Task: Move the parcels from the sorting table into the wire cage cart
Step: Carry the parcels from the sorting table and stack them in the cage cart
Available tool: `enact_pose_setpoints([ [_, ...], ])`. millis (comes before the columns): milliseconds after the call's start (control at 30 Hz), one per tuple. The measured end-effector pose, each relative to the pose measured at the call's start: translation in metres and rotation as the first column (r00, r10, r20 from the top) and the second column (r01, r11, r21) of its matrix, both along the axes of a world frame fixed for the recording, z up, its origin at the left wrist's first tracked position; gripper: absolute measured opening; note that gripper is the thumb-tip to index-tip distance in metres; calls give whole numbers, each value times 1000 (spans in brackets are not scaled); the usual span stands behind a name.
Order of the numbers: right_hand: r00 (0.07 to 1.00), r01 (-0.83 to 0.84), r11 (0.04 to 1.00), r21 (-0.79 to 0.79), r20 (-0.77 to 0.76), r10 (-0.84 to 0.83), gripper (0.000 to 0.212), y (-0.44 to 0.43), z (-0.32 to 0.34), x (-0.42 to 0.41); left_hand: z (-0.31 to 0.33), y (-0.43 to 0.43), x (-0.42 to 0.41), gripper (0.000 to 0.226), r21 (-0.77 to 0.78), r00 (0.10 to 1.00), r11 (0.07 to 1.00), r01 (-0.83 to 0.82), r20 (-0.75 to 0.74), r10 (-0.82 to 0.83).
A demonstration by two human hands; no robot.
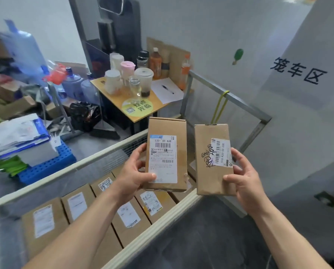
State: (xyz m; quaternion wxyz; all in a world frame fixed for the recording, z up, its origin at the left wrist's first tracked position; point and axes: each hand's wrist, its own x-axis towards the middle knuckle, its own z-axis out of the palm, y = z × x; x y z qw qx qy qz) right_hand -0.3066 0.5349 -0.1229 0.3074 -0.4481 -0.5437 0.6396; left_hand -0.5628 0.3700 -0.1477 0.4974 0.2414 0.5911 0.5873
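Left hand [135,171] grips one parcel [167,152], right hand [243,179] a second parcel [210,162], above the cart [84,164].
Both grips are low; either may tip and drop.

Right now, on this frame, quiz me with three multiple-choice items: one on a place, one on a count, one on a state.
1. Where does the pen lie? A on the white sheet on the small table; B on the floor; C on a chair.
2. How many parcels are held in the air? A one; B two; C four.
3. The left hand is: A open and empty; B gripping a parcel; C flat against a wall.

Answers:
1 A, the pen lies across the sheet.
2 B, the left hand holds the left parcel and the right hand holds the right parcel.
3 B, its fingers and thumb curl round the left parcel's edges.
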Motion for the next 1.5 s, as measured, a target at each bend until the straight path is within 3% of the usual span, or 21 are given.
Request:
enact_pose_setpoints([
  [333, 962, -270, 962, -28, 29, 271, 82, -20, -14, -126, -10, -83, -68, 93, -23, 963, 963, -269, 9, 269],
  [800, 778, -616, 777, -129, 59, 626, 71, -10, -53, -233, -46, -125, -77, 94, -147, 774, 764, -628, -13, 633],
  [1067, 689, -699, 696, -166, 106, 717, 68, -34, -83, -264, -80, -164, -65, 94, -243, 661, 641, -728, -1, 750],
  [1500, 642, -641, 681, -354, 238, 728, 68, -133, -187, -319, -181, -253, -105, 98, -391, 608, 579, -715, 61, 792],
])
